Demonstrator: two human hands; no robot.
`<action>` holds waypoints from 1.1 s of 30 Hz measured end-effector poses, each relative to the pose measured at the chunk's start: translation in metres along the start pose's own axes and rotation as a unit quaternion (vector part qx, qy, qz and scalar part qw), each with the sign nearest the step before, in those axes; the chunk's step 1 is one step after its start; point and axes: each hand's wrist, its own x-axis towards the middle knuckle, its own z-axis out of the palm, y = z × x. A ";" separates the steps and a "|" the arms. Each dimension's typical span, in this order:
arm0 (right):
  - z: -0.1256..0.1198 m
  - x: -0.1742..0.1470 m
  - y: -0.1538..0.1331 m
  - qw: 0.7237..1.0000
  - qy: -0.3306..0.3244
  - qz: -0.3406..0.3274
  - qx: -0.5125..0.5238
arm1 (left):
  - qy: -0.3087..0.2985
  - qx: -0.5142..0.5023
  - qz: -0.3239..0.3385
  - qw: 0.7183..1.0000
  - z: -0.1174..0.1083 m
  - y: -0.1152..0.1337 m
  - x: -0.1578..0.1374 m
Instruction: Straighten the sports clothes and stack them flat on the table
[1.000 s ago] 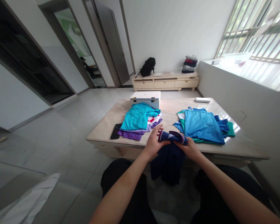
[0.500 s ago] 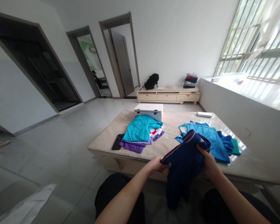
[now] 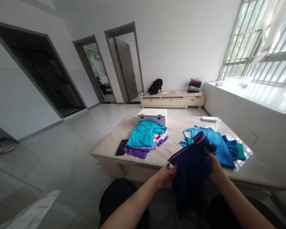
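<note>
A pair of navy shorts [image 3: 192,165] with a red-and-white striped waistband hangs between my hands, over the near edge of the table. My left hand [image 3: 166,175] is closed on its left edge, just below the waistband. My right hand [image 3: 214,163] grips the right side, with the thumb on the front of the cloth and the other fingers partly hidden. Behind the shorts lies a pile of blue and green clothes [image 3: 211,141]. Farther left on the table is another pile, with a turquoise garment [image 3: 143,133] on top of purple garments [image 3: 135,152].
A dark phone [image 3: 121,147] lies beside the left pile on the table [image 3: 109,141]. Behind that pile stands a white box [image 3: 152,115]. A white oblong device [image 3: 209,119] rests at the back right. A low cabinet [image 3: 171,101] by the wall bears a black backpack [image 3: 155,86] and folded clothes [image 3: 194,85].
My left hand has shifted along the left edge of the shorts, and more of its thumb shows. The shorts have moved slightly right. The view has tilted a little upward.
</note>
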 end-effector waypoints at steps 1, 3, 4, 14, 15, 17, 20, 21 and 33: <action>0.002 -0.001 -0.001 1.000 -0.006 -0.004 0.000 | -0.019 0.018 -0.030 0.999 0.002 -0.006 -0.001; 0.004 -0.003 -0.002 1.000 -0.013 -0.020 -0.006 | -0.034 0.036 -0.056 0.997 0.007 -0.013 -0.003; 0.005 -0.003 -0.002 0.999 -0.014 -0.028 -0.012 | -0.031 0.037 -0.051 0.998 0.009 -0.014 -0.002; 0.001 0.000 0.006 0.993 -0.033 -0.051 -0.097 | 0.023 0.027 0.110 0.993 0.007 -0.006 0.022; 0.001 0.000 0.005 0.993 -0.035 -0.049 -0.100 | 0.027 0.026 0.121 0.992 0.005 -0.004 0.023; 0.000 0.000 0.004 0.993 -0.032 -0.043 -0.101 | 0.025 0.017 0.136 0.990 0.003 -0.001 0.023; -0.002 -0.002 0.003 0.992 -0.035 -0.032 -0.115 | 0.003 0.009 0.107 0.994 0.001 0.002 0.020; -0.004 -0.003 0.003 0.991 -0.042 -0.024 -0.125 | -0.003 0.015 0.083 0.996 0.001 0.002 0.019; -0.013 -0.011 -0.008 0.987 -0.041 0.013 -0.152 | 0.024 0.097 0.115 0.988 0.006 0.004 0.011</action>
